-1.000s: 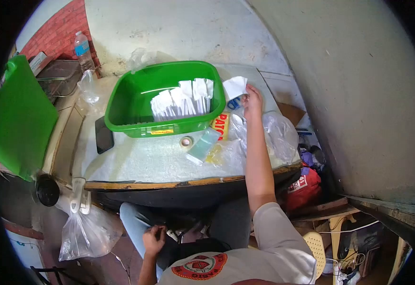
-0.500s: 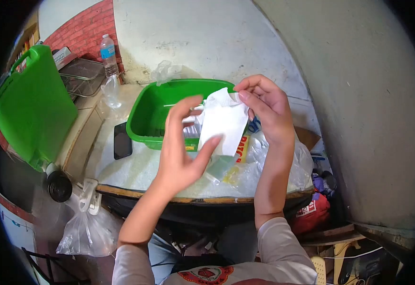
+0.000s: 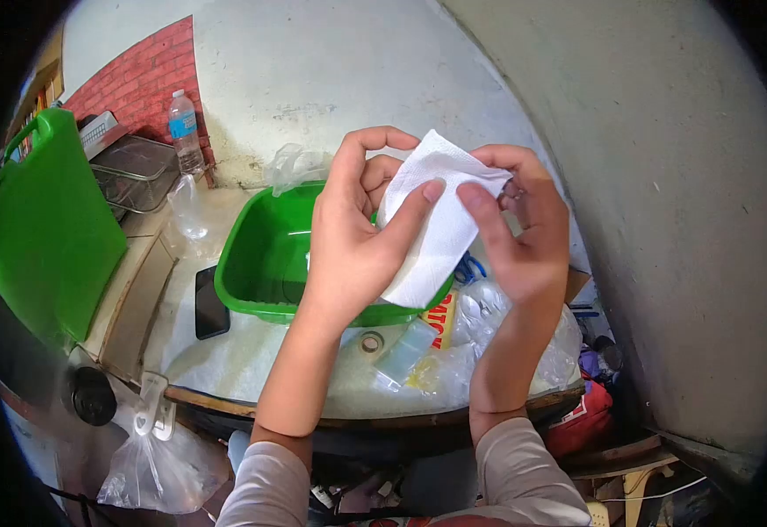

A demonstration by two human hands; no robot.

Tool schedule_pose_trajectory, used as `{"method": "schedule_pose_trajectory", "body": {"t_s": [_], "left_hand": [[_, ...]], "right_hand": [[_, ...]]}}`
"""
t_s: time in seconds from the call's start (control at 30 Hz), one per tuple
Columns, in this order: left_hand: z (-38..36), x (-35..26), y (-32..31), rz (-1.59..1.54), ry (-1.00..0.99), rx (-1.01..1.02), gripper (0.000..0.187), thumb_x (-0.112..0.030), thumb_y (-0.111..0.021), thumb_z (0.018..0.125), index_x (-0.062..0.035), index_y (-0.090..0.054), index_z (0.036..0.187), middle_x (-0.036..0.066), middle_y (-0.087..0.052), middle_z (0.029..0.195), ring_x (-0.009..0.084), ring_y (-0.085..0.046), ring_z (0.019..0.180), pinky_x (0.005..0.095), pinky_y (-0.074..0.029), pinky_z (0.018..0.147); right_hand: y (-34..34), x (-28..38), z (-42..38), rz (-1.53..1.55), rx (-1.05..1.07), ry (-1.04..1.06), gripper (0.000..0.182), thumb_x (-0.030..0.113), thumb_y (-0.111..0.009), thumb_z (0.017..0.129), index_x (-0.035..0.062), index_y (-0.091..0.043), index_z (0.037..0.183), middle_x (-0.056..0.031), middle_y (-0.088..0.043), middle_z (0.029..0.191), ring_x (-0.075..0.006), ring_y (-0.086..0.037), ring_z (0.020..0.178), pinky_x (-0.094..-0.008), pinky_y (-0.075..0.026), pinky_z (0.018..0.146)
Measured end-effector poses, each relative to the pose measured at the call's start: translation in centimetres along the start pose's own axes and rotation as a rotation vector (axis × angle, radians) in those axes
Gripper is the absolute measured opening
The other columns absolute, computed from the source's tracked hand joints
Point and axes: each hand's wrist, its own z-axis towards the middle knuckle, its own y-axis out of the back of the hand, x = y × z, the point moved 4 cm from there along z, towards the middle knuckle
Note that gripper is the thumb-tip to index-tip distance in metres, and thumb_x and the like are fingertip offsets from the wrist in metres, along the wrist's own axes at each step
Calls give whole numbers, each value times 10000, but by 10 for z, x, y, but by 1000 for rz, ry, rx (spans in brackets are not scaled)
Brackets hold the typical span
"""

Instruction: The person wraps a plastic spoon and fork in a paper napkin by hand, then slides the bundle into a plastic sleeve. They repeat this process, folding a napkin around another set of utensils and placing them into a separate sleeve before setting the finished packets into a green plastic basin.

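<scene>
A folded white paper napkin (image 3: 432, 228) with a dimpled texture is held up in front of the green basin (image 3: 256, 263). My left hand (image 3: 352, 220) grips its left side, thumb lying across the front and fingers behind. At the upper right edge, my right hand (image 3: 524, 224) pinches the napkin between thumb and fingers. The napkin and both hands hide much of the basin's right part. Below the hands on the table lie a small roll of tape (image 3: 371, 343), a clear plastic packet (image 3: 405, 351) and a yellow pack with red lettering (image 3: 439, 321).
Blue-handled scissors (image 3: 468, 268) and crumpled clear plastic bags (image 3: 480, 316) lie at right. A black phone (image 3: 211, 303) rests left of the basin. Further left stand a water bottle (image 3: 186, 136), a wire basket (image 3: 142, 171) and a green jerrycan (image 3: 50, 228). A plastic bag (image 3: 159, 465) hangs off the table edge.
My left hand has closed on the napkin, where its fingers were apart before. The napkin has turned and now leans to the right. My view has shifted, and the tape roll now shows.
</scene>
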Motion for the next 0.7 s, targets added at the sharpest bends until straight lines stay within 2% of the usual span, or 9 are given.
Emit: {"method": "schedule_pose_trajectory", "body": {"t_s": [0.03, 0.17, 0.23, 0.37, 0.43, 0.7], "left_hand": [[1, 2, -1, -30, 15, 10, 383, 38, -662, 870, -8, -460, 1192, 82, -658, 922, 111, -652, 858, 219, -512, 718], [0, 11, -3, -43, 7, -15, 416, 35, -671, 865, -14, -438, 1206, 82, -642, 939, 115, -656, 842, 224, -516, 691], [-1, 11, -3, -91, -20, -31, 367, 26, -667, 876, -10, -455, 1173, 80, -623, 958, 98, -634, 836, 216, -499, 690], [-1, 13, 12, -8, -110, -61, 252, 29, -625, 912, 5, -483, 1119, 73, -609, 962, 66, -570, 827, 193, -450, 711], [-3, 9, 16, -19, -135, -52, 238, 34, -612, 919, 15, -485, 1120, 76, -613, 976, 74, -583, 843, 200, -460, 736], [-8, 3, 15, -33, -194, -17, 230, 33, -581, 939, 25, -482, 1147, 92, -616, 994, 89, -594, 886, 223, -471, 800]], "right_hand": [[3, -1, 2, -85, -32, 29, 187, 79, -720, 862, 58, -631, 1026, -23, -687, 906, -74, -609, 735, -210, -439, 606], [5, -13, -4, -116, -81, 108, 197, 42, -709, 858, 56, -628, 1037, -15, -688, 900, -73, -608, 719, -215, -440, 601], [5, -7, -4, 66, -120, 94, 165, 13, -693, 858, 43, -639, 1010, -13, -688, 881, -68, -610, 721, -211, -443, 600], [5, 0, -5, 78, -134, 89, 118, -6, -680, 856, 32, -658, 966, -12, -689, 862, -60, -615, 741, -208, -450, 602], [1, 0, -6, 44, -40, 120, 125, -12, -681, 848, 32, -666, 964, -14, -692, 860, -64, -628, 758, -208, -458, 607], [-13, 5, -5, -93, -12, 168, 185, -5, -663, 842, 71, -699, 1006, -21, -720, 908, -95, -644, 735, -215, -458, 591]]}}
